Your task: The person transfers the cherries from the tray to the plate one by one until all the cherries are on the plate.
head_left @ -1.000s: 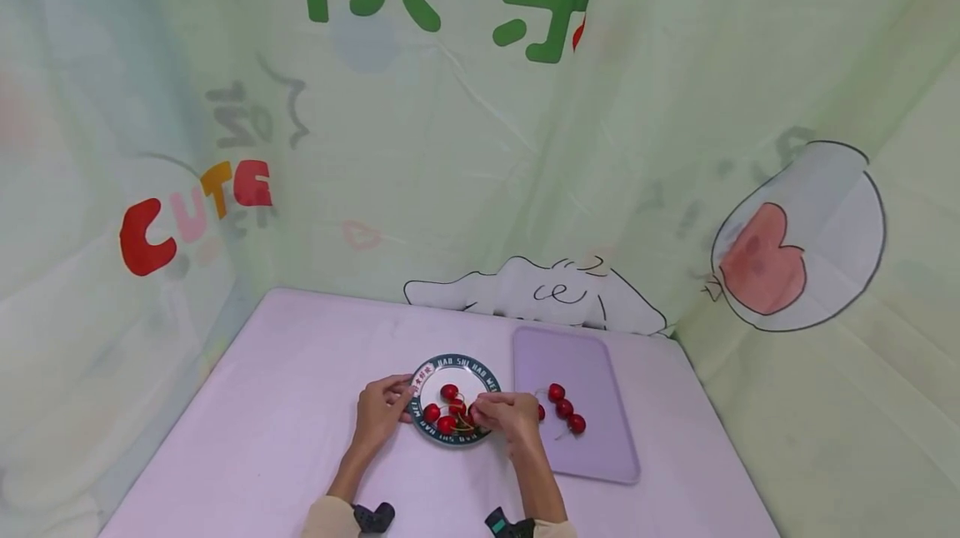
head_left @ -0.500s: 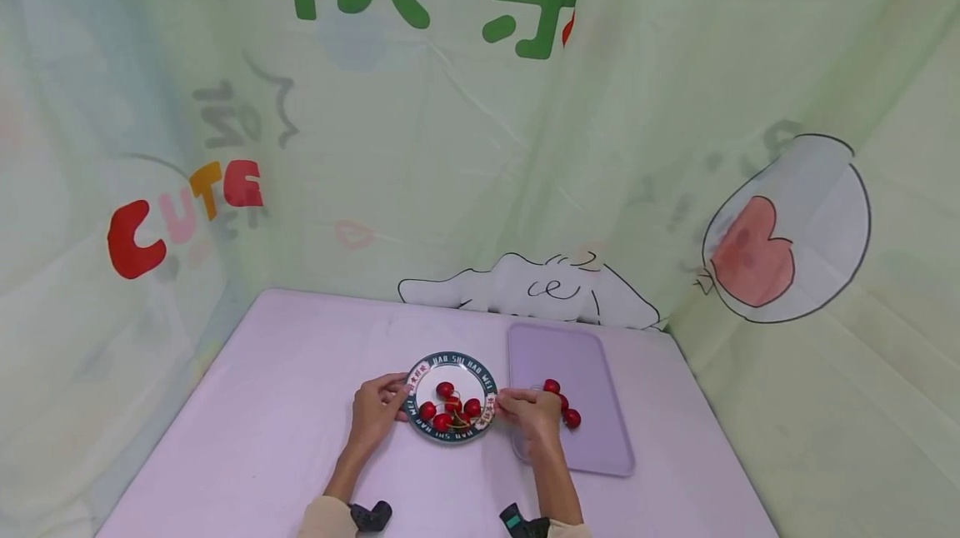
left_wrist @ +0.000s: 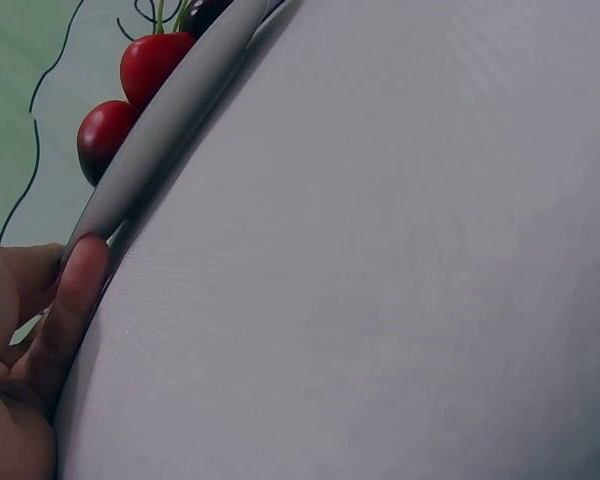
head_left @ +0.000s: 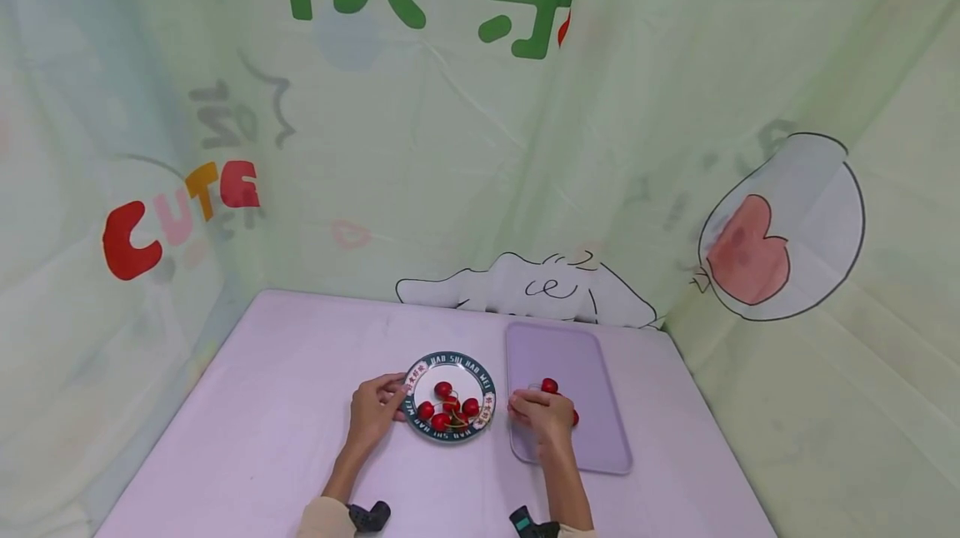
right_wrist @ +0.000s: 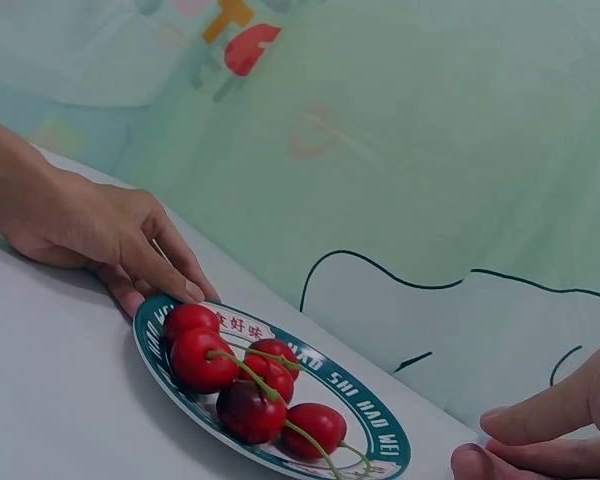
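Observation:
Several red cherries with green stems lie together on a round plate with a dark green lettered rim. At the plate's left edge my left hand pinches the rim, a fingertip showing under it in the left wrist view. My right hand is over the left part of the purple tray, fingers bent and nothing seen between them. In the right wrist view its fingertips are to the right of the plate. A cherry shows beyond that hand; another is partly covered by it.
A pale lilac tabletop carries the plate and tray. Behind it hangs a light green printed curtain, which also encloses both sides. Dark wrist devices sit at both sleeves.
My right hand has moved right, away from the plate to above the tray, leaving a cherry on the plate. My left hand stays at the rim. The head view has shifted slightly.

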Demonstrator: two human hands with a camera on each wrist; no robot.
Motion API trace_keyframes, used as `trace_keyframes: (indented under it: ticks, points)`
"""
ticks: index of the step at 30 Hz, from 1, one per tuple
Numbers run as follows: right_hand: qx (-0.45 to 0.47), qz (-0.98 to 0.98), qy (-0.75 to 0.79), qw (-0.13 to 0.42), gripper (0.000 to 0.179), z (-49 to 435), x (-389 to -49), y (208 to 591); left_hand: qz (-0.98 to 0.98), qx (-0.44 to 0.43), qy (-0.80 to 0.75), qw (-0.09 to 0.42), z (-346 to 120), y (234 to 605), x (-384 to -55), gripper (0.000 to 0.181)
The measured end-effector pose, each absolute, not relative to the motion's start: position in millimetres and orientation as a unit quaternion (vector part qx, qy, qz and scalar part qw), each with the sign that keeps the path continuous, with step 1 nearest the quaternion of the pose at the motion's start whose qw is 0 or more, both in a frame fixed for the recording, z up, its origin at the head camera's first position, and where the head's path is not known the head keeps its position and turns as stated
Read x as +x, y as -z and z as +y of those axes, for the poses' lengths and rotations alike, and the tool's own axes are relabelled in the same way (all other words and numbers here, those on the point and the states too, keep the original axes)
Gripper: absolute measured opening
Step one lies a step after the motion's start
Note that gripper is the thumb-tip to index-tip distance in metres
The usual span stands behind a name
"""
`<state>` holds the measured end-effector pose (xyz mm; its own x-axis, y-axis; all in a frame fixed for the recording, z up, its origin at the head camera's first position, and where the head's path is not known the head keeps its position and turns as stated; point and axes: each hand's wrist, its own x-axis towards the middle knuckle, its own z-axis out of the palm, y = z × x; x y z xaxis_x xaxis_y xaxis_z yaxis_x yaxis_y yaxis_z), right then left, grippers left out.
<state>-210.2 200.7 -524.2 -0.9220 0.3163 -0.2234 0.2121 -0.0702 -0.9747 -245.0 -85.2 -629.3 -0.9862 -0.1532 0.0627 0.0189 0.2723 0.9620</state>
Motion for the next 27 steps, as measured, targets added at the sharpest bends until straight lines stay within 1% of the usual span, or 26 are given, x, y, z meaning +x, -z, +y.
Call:
trace_keyframes:
  ticks: [7, 12, 21, 27]
  points:
    - [-0.202, -0.680, -0.701, 0.071, 0.025, 209, -205, 519, -0.794, 0.042, 0.602, 0.071, -85, 627, -243, 0.031]
    - [-0.214, -0.698, -0.677, 0.088, 0.026, 216, -205, 525, -0.794, 0.046, 0.603, 0.069, -85, 625, -243, 0.033]
    - [-0.209, -0.739, -0.627, 0.128, 0.018, 227, -208, 546, -0.792, 0.043, 0.605, 0.068, -84, 625, -242, 0.033]
    - [-0.210, -0.793, -0.553, 0.145, 0.016, 229, -207, 556, -0.797, 0.044, 0.599, 0.071, -84, 625, -243, 0.032]
